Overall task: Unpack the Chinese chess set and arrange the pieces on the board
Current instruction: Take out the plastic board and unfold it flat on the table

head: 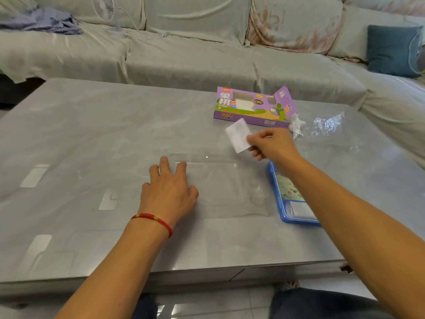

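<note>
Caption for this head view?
Right hand pinches a white slip; left hand rests on a clear lid.

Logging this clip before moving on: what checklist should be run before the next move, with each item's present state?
1. Purple box opened: ok, end flap up.
2. Right hand holds white packet: ok, pinched above the table.
3. Left hand steadies clear lid: ok, fingers flat on its left part.
4. Blue case within reach: ok, under the right forearm.
5. Pieces visible: cannot tell, packet contents hidden.
6. Board laid out: not ok, no flat board visible.
</note>
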Tool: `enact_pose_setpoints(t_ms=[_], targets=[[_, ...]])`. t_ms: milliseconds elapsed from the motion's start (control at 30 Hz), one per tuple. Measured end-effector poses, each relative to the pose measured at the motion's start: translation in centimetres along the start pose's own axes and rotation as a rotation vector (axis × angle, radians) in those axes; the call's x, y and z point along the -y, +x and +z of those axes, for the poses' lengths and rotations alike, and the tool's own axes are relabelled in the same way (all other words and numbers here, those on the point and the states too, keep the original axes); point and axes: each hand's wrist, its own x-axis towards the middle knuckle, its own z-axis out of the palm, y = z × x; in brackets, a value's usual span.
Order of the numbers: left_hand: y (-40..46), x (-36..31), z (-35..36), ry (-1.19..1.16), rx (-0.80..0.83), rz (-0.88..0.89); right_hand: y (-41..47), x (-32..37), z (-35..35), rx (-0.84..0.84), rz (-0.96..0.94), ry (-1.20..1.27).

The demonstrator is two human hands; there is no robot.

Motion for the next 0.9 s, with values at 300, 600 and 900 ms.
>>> enact_pose_setpoints(t_ms=[300, 600, 900], targets=[[0.8, 0.0, 0.3, 0.036, -0.028, -0.076, 9.4, -4.2, -3.1, -0.319, 0.251, -0.112], [0.9, 1.1, 0.5, -0.113, -0.099, -0.165, 1.1, -3.1, -2.3, -0.276, -0.154, -0.689], [2.0, 4.6, -1.0, -0.291, -0.239, -0.310, -7.0, -3.3, -0.9, -0.150, -0.280, -0.462]])
